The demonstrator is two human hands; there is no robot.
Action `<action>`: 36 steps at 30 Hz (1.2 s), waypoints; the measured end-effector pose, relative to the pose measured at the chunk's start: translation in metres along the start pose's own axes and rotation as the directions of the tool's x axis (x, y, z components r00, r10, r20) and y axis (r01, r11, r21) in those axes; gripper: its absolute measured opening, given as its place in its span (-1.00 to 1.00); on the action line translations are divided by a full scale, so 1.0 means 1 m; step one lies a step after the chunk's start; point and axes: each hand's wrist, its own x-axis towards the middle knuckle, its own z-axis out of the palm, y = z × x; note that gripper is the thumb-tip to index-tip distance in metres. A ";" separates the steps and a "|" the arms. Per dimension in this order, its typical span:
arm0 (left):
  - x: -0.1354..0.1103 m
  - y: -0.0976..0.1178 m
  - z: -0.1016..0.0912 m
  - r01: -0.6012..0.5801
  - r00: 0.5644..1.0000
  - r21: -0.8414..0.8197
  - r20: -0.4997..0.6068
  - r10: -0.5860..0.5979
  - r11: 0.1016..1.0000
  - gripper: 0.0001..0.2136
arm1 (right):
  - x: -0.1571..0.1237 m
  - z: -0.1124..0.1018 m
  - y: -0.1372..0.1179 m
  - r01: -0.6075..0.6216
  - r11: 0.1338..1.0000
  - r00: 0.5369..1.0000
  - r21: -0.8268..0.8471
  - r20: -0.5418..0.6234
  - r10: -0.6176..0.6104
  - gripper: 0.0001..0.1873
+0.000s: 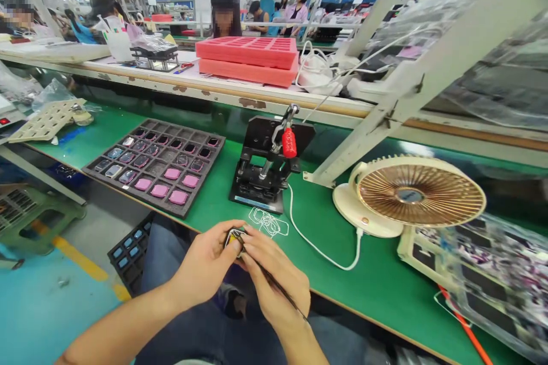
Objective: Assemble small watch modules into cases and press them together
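Note:
My left hand (205,265) is closed round a small part (233,236) with a pale rim, held just off the near edge of the green table (377,279). My right hand (274,279) pinches thin black tweezers (274,285) whose tip meets that part. Both hands hover over my lap. Right behind them on the table lie a few thin white frame-shaped pieces (268,221). Beyond these stands a black clamp press (268,165) with a red handle (289,142).
A dark compartment tray (156,164) with pink and grey small parts lies at the left. A small desk fan (411,197) and its white cable (317,245) are at the right. Another tray (131,251) sits low by my knee. Pink foam trays (248,57) and other workers are behind.

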 end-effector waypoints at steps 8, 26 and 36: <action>0.005 -0.006 0.002 -0.008 1.000 0.023 0.021 0.007 1.000 -0.59 | -0.007 -0.009 0.009 0.123 0.987 0.989 -0.100 0.091 -0.114 -0.48; 0.022 -0.031 0.000 0.095 0.994 -0.068 0.059 -0.091 0.993 -0.57 | -0.018 -0.002 0.022 0.017 0.997 1.000 -0.075 0.008 -0.016 -0.52; 0.024 -0.036 -0.001 0.105 0.991 -0.049 0.087 -0.101 0.993 -0.58 | -0.038 -0.008 0.035 0.067 0.992 0.995 -0.105 0.086 -0.058 -0.44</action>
